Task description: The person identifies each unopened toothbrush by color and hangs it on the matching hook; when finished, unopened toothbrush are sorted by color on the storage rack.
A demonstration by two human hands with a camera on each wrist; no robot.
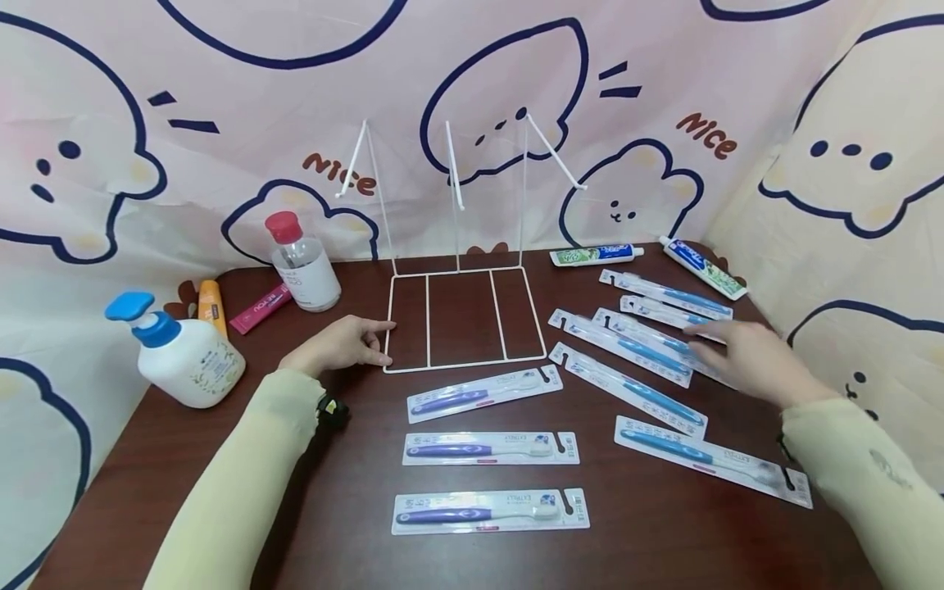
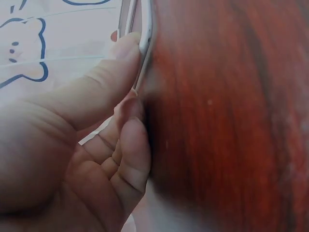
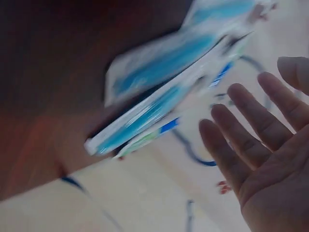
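Note:
A white wire rack with three upper prongs [image 1: 465,362] stands at the back middle of the table. My left hand [image 1: 347,340] holds its left side near the front corner. In the left wrist view the thumb [image 2: 126,47] lies on the white wire and the other fingers curl beside the tabletop. My right hand [image 1: 752,360] hovers over the packaged blue toothbrushes at the right, fingers spread and holding nothing. Beneath it lies a blue toothbrush pack [image 1: 656,338], partly hidden. Several more overlap around it, including a blue pack [image 1: 630,389] and a separate front one [image 1: 711,460].
Three purple toothbrush packs, the nearest a front pack [image 1: 490,512], lie in a column before the rack. Two toothpaste tubes [image 1: 596,256] lie at the back right. A pump bottle [image 1: 192,365], an orange tube [image 1: 211,305], a pink tube [image 1: 260,309] and a red-capped bottle [image 1: 308,274] are left.

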